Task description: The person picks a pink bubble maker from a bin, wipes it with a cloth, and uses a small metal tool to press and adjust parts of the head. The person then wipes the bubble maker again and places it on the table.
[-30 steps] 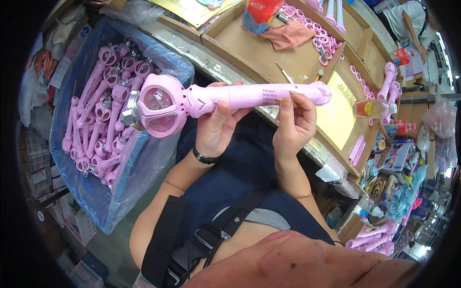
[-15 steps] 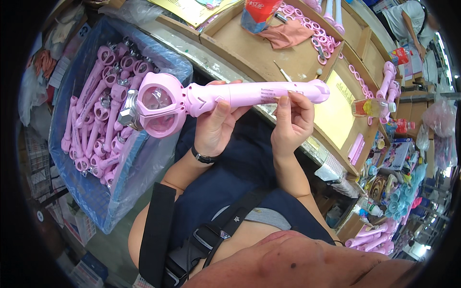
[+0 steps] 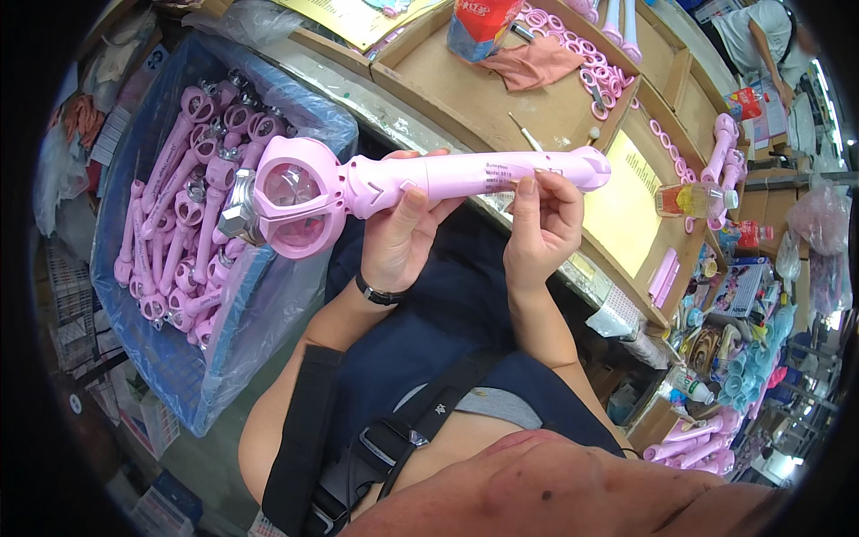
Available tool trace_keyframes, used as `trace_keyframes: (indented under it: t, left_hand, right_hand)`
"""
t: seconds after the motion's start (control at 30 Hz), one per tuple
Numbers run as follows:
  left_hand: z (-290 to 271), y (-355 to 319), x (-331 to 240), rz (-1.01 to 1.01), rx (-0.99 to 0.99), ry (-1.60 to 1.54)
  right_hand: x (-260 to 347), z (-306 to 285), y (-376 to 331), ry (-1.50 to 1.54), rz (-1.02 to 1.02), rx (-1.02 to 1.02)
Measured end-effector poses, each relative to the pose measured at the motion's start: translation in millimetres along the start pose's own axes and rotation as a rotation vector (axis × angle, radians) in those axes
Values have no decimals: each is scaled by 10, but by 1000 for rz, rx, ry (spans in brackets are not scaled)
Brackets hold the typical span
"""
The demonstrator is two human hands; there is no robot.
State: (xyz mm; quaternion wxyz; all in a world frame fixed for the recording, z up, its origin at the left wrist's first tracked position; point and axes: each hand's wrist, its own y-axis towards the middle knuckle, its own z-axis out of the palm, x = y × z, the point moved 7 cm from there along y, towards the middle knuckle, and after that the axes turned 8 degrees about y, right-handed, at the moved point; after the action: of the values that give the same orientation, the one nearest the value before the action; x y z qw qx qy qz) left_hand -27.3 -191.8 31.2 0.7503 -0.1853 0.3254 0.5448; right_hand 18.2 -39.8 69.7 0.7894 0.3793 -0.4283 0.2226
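Observation:
A pink toy wand point(image 3: 456, 176) lies across in front of me, its round head with a clear window point(image 3: 298, 197) and silver faceted tip point(image 3: 240, 210) at the left. My left hand point(image 3: 400, 237) is wrapped round the handle near the head from below, thumb on the near side. At the handle's far half, beside small dark print, my right hand point(image 3: 543, 233) pinches thumb against curled fingers close to the surface. A thin glossy edge shows by the thumb, but what the pinch holds is too small to make out.
On the left stands a blue plastic-lined crate point(image 3: 224, 394) holding several similar wands point(image 3: 179, 206). Cardboard trays point(image 3: 429, 85) on the bench hold pink rings point(image 3: 599, 67), an orange cloth point(image 3: 534, 64), a yellow sheet point(image 3: 626, 215) and a bottle point(image 3: 693, 200). Another person point(image 3: 756, 45) is at the far right.
The wand's right end has dipped or turned slightly, and the right hand has shifted a little left. Both hands keep their places on the handle.

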Motion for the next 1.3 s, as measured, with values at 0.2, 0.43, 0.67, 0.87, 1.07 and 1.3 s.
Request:
trace_keyframes:
  t: [0.2, 0.43, 0.67, 0.87, 1.07, 1.3]
  left_hand:
    - [-8, 1, 6, 16, -5, 8]
    - [-16, -13, -10, 101, -25, 83]
    - [-72, -48, -165, 270, -50, 269]
    - [-100, 192, -562, 238, 108, 504]
    - [137, 682, -447, 0, 213, 254]
    - [269, 732, -143, 417, -162, 738]
  right_hand:
    - [-47, -22, -23, 29, 57, 12]
    - [-28, 111, 15, -239, -44, 108]
    - [-222, -322, 160, -482, 151, -1]
    - [119, -470, 373, -773, -166, 416]
    - [-261, -63, 20, -471, 372, 747]
    - [-393, 174, -313, -559, 173, 324]
